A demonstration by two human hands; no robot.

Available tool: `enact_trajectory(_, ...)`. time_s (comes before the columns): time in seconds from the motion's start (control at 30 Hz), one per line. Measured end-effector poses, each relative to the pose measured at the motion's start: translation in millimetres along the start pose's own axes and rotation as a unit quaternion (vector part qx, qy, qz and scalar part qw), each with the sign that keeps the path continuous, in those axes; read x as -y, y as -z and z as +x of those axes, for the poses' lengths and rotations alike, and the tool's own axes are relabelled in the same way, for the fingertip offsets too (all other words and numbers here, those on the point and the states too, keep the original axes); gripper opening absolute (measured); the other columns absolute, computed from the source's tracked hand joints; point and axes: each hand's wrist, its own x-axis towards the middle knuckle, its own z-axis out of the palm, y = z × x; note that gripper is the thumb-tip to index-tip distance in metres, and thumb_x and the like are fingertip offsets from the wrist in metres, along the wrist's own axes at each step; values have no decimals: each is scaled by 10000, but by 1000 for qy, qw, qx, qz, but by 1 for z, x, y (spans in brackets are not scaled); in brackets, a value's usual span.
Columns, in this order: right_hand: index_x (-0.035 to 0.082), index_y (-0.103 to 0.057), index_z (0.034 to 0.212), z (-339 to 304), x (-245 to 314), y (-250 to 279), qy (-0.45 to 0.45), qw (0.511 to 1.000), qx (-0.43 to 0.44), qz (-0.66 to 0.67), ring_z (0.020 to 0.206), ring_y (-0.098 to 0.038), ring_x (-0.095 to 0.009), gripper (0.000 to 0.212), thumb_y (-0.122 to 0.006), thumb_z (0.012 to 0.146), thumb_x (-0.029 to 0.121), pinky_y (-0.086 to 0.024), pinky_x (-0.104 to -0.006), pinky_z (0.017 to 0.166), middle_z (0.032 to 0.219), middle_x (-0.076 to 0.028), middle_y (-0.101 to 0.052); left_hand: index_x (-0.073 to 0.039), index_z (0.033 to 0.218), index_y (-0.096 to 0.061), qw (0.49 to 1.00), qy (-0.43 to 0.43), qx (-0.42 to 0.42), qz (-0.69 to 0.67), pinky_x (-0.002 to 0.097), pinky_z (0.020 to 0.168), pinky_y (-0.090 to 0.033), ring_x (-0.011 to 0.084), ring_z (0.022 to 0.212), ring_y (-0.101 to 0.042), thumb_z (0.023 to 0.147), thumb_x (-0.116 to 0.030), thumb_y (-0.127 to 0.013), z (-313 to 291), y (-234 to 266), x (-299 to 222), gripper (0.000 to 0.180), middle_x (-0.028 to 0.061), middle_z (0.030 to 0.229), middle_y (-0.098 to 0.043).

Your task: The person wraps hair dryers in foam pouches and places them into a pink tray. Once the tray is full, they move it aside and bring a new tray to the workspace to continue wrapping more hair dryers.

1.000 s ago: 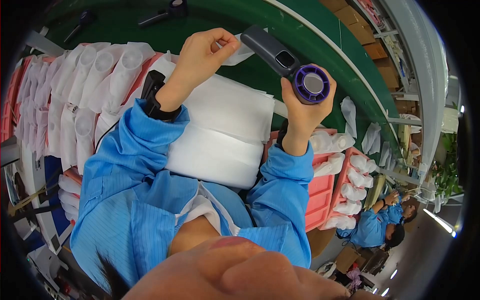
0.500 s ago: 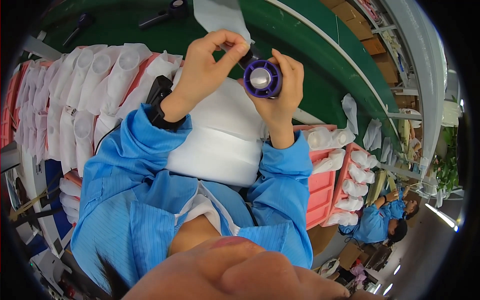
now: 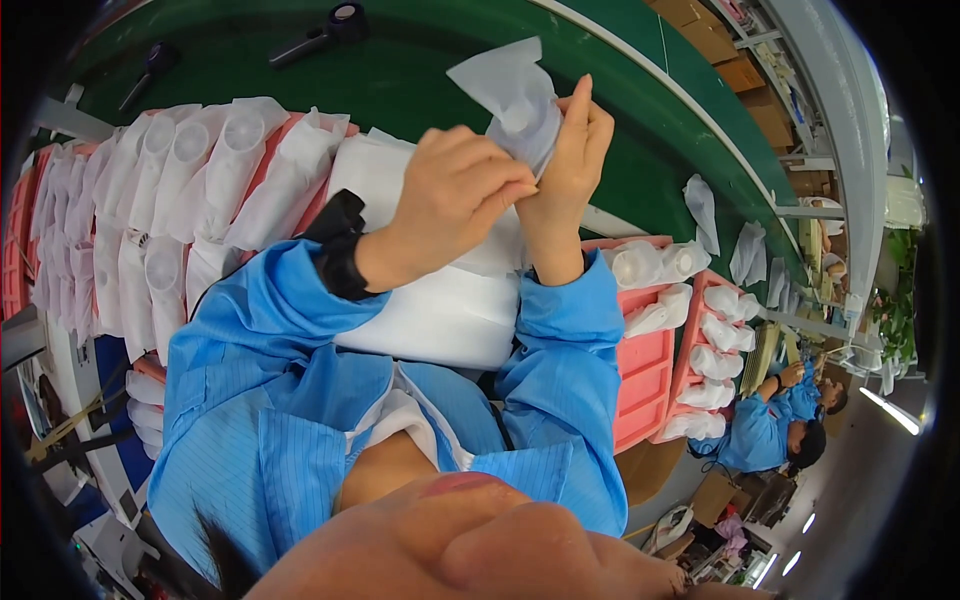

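A thin white translucent bag [image 3: 522, 112] covers the dark purple hair dryer over the green bench. Through the film only a vague rounded outline of the dryer shows. My right hand [image 3: 568, 160] grips the bagged dryer from the right side, with the index finger pointing up along it. Fingers closed, my left hand [image 3: 455, 195] pinches the lower edge of the bag beside my right palm. The bag's other end flares out loosely at the upper left. Just below my hands lies a stack of white foam sheets [image 3: 440, 315].
Left of me, bagged dryers [image 3: 190, 150] lie in rows on pink trays. More wrapped pieces [image 3: 715, 350] fill pink trays [image 3: 640, 395] on the right. Two unwrapped dryers, one nearer [image 3: 320, 38] and one farther left [image 3: 150, 72], lie on the green bench. Loose bags [image 3: 702, 212] and a co-worker [image 3: 765, 430] are at right.
The bag has gone from hanging off the handle end to covering the dryer, whose purple round end was bare before. My left hand has moved down and right to the bag's lower edge.
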Motion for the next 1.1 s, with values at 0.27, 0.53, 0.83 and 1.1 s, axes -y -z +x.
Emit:
enact_trajectory(0.27,-12,-396,1309,-5,0,5,-136,979,49,141,1009,-534,-238,713,-726,677,24,-466,-309,811,1102,-155,-494,-75,1008,-622,994,85,32,-58,304,752,-475,239,846,-567,699,5,-690,12,4,-2,327,108,1147,-534)
enact_trajectory(0.53,-12,-450,1223,10,11,23,-145,882,181,411,1009,-545,-229,610,-687,661,-1,-457,-300,835,1097,-133,-524,-160,1103,-600,970,17,34,-238,272,761,-484,227,956,-575,642,-105,-797,32,45,29,504,70,1100,-557)
enact_trajectory(0.83,-17,-502,1126,-7,2,11,-81,974,193,83,822,-605,-334,525,-706,643,4,-489,-334,702,946,-172,-581,-103,1012,-629,952,155,-160,-209,324,877,-412,206,1045,-511,635,-172,-823,24,28,11,429,94,1115,-524)
enact_trajectory(1.1,-7,-530,1125,-5,18,13,-133,973,146,115,799,-608,-232,400,-661,749,28,-476,-304,671,926,-145,-614,-74,752,-665,990,6,-130,44,308,743,-403,191,926,-499,660,-144,-798,24,38,5,176,44,1023,-532)
